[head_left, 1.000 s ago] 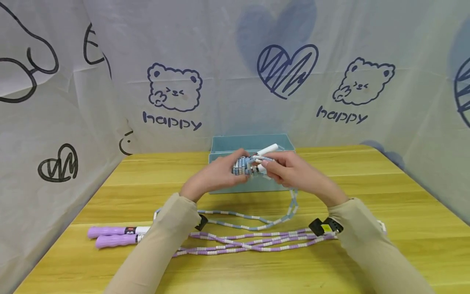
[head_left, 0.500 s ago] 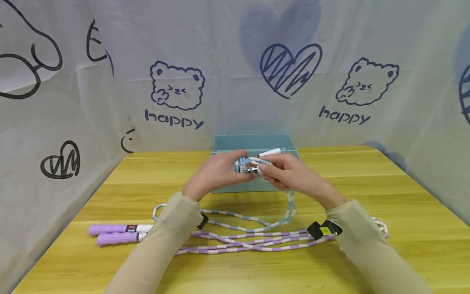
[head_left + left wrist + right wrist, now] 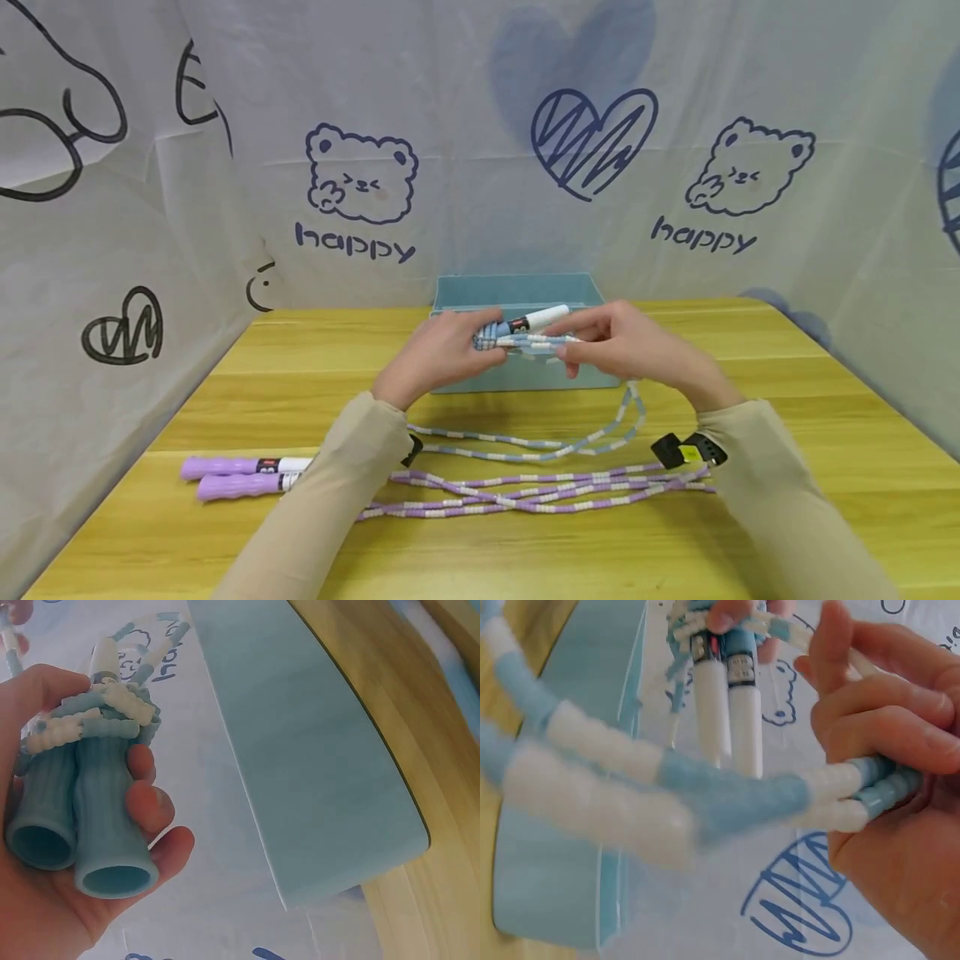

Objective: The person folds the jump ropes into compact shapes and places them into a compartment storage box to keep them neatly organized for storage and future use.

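My left hand (image 3: 446, 354) holds the two blue handles (image 3: 112, 799) of a blue-and-white beaded jump rope side by side. Several turns of the beaded rope (image 3: 82, 727) wrap round them near the thumb and fingers. White ends of the handles (image 3: 712, 712) point away from that palm in the right wrist view. Fingers of my right hand (image 3: 637, 346) curl round two strands of the same rope (image 3: 840, 787), to the right of the handles. The rest of the rope hangs in a loop down to the tabletop.
Behind the hands stands a light blue open box (image 3: 480, 379). A purple-and-white jump rope (image 3: 570, 492) lies stretched across the wooden table (image 3: 480, 558), its purple handles (image 3: 236, 487) at the left. A printed cloth (image 3: 480, 150) hangs behind.
My right hand has moved right, drawing the strands away from the handles. The rope's hanging loop has shifted right too. My left hand stays in nearly the same place.
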`<state>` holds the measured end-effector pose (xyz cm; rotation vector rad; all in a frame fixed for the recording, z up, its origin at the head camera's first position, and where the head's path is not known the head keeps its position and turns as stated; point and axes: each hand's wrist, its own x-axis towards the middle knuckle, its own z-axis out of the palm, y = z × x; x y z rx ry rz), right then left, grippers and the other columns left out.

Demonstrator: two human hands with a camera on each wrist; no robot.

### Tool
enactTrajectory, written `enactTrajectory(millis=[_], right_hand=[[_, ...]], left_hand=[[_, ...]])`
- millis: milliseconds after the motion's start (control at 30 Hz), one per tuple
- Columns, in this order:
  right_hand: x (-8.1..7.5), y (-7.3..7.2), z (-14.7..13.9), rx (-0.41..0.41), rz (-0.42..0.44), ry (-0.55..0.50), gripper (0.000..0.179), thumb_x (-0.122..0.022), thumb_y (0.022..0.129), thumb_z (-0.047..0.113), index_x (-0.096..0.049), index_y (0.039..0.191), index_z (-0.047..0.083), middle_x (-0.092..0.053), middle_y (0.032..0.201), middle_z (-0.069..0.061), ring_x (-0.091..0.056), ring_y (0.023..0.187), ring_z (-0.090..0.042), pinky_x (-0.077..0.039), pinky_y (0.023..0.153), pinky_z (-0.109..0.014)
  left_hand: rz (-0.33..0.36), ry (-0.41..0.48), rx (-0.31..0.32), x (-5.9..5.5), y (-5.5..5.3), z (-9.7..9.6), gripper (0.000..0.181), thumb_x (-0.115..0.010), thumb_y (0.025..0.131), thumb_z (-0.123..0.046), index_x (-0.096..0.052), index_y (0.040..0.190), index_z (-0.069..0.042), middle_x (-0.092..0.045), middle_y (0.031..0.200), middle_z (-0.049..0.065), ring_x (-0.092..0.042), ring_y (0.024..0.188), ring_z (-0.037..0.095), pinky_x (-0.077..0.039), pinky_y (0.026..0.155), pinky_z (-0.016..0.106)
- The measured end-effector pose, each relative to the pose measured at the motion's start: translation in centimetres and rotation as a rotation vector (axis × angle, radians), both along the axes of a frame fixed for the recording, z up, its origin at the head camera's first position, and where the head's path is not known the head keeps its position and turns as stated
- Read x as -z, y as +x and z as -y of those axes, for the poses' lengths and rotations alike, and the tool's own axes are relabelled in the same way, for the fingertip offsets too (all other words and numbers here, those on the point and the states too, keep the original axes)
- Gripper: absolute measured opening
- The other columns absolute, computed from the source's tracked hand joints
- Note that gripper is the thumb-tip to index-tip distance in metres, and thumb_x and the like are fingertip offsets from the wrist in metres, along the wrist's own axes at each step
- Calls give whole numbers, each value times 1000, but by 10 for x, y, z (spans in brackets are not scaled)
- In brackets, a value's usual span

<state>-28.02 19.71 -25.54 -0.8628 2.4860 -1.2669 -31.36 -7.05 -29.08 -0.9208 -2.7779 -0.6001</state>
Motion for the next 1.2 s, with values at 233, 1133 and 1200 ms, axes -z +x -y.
enactTrajectory(millis=[233, 1133, 1200], right_hand=[[-11, 3, -19, 105, -67, 136, 35, -71, 92, 31, -68, 122, 13, -67, 78, -8, -34, 43, -14, -34, 42, -27], [26, -28, -16, 268, -258, 82, 34, -52, 104, 27, -62, 134, 14, -65, 112, -9, -58, 91, -26, -49, 75, -41], [28, -29, -15, 245, -272, 95, 34, -51, 104, 17, -60, 136, 14, -63, 123, -11, -58, 103, -27, -48, 80, -43]], left_hand=[[-8, -30, -17, -1, 0, 3, 13, -61, 92, -36, -56, 101, -28, -55, 73, -2, -39, 51, 12, -30, 48, 30], [352, 219, 227, -12, 12, -2, 53, -64, 90, -34, -47, 139, -39, -56, 124, 1, -63, 76, 19, -55, 63, 35], [378, 249, 232, -12, 13, -1, 65, -63, 90, -35, -35, 146, -51, -50, 135, 2, -64, 80, 21, -56, 64, 36]])
